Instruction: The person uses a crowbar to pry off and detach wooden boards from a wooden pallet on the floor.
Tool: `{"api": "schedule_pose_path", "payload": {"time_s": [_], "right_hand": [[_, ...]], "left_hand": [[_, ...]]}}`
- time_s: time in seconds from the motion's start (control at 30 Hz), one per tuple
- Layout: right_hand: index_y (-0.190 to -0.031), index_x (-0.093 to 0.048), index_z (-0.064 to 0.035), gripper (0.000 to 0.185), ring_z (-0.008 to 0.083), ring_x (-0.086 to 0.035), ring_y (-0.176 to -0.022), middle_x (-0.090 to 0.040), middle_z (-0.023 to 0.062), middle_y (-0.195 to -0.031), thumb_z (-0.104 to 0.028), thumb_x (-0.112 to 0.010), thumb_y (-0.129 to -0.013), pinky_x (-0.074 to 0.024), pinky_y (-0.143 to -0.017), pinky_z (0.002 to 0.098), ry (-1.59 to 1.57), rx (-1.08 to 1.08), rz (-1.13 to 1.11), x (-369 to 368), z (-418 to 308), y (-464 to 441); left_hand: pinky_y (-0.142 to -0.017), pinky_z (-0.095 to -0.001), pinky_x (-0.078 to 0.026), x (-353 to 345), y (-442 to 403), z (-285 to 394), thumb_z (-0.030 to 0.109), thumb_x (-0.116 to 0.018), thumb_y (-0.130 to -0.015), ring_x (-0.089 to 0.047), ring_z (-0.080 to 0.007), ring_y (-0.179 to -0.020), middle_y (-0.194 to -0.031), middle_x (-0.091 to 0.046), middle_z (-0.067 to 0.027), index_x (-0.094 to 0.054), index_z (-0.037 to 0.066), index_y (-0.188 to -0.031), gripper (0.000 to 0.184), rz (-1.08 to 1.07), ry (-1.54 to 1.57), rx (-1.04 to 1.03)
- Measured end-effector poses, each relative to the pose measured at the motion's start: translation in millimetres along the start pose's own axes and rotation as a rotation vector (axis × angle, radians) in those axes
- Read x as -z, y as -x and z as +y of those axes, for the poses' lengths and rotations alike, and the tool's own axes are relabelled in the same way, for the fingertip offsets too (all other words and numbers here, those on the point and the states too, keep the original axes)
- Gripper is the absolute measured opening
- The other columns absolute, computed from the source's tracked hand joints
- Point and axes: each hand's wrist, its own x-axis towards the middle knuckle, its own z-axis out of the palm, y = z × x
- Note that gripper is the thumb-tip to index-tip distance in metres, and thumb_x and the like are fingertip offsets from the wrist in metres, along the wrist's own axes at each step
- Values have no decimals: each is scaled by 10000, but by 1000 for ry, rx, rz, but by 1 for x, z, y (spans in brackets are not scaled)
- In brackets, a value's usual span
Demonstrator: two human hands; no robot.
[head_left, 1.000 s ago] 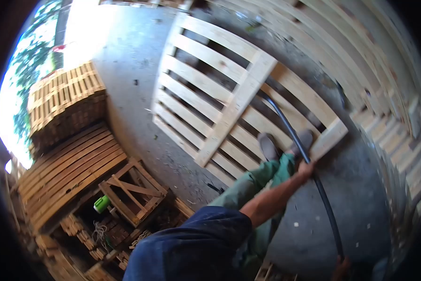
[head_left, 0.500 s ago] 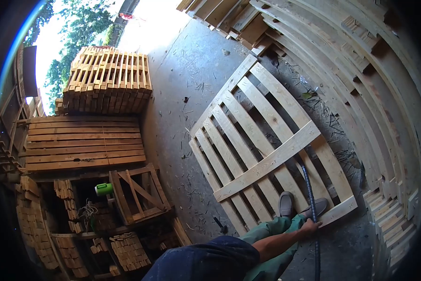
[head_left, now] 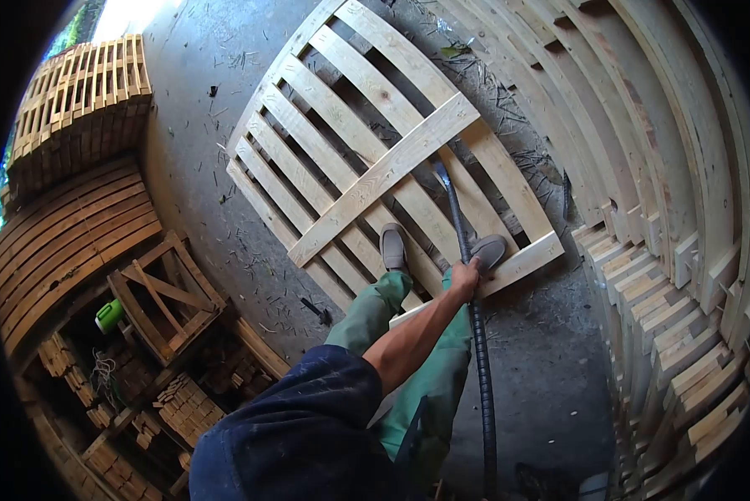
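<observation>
My left hand (head_left: 465, 277) is closed round a long dark pry bar (head_left: 482, 359) with a ribbed, wrapped-looking shaft. The bar's flattened tip reaches between slats of a pale wooden pallet (head_left: 383, 171), just below its middle cross board. That pallet lies flat on the floor, slats spaced apart, a board across each end. Both my feet, in grey shoes (head_left: 393, 247), are on it, and the hand is beside the right shoe. Below the hand the bar runs down out of view. My right hand is not in view.
Tall stacks of pale pallets (head_left: 642, 125) line the right side. Brown pallets (head_left: 83, 100) are piled at the left, near a wooden frame (head_left: 168, 294) and a green bottle-like object (head_left: 108, 316). Splinters or nails litter the concrete floor (head_left: 199, 167).
The view has tilted down and turned, so the pallet, feet and hand appear higher and further left. My left hand still grips the pry bar, and more of its lower shaft shows.
</observation>
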Motion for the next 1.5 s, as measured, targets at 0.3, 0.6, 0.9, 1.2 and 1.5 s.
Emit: {"api": "schedule_pose_path", "payload": {"time_s": [0.3,0.6,0.9,1.2,1.5], "right_hand": [[-901,-620,-55,462,372,-581,-789,-600,232,-839,-503,-570,-797,-449,-731,455,49,97,217,37,-115,83],[-717,-664,-20,413,358,-590,-686,-616,202,-705,-425,-636,-791,-479,-628,462,117,156,406,44,-173,152],[-646,-641,-31,506,338,-541,-517,-546,176,-531,-525,-634,-756,-473,-570,448,83,219,668,-84,-75,43],[-649,-518,25,549,414,-507,-567,-520,213,-582,-495,-543,-821,-417,-607,489,-25,281,587,-146,8,-50],[-703,-654,-17,546,369,-544,-533,-533,198,-536,-559,-607,-757,-478,-595,451,82,263,484,-70,-85,101]], "left_hand": [[-392,-331,-402,63,85,-53,230,-577,-813,-507,-177,-438,-572,-523,-88,-486,-20,-807,266,27,-24,185],[-402,-364,-399,132,-2,-3,219,-608,-804,-500,-206,-437,-556,-484,-83,-522,1,-724,248,-158,116,345],[-403,-355,-463,102,49,-62,224,-575,-823,-546,-209,-447,-600,-542,-109,-473,0,-852,247,-114,36,266],[-512,-385,-485,50,38,-79,242,-573,-820,-600,-264,-530,-669,-600,-145,-570,-6,-920,267,253,-307,52],[-404,-351,-444,132,58,-40,292,-602,-799,-555,-205,-418,-567,-554,-111,-546,-36,-794,333,1,-65,201]]}}
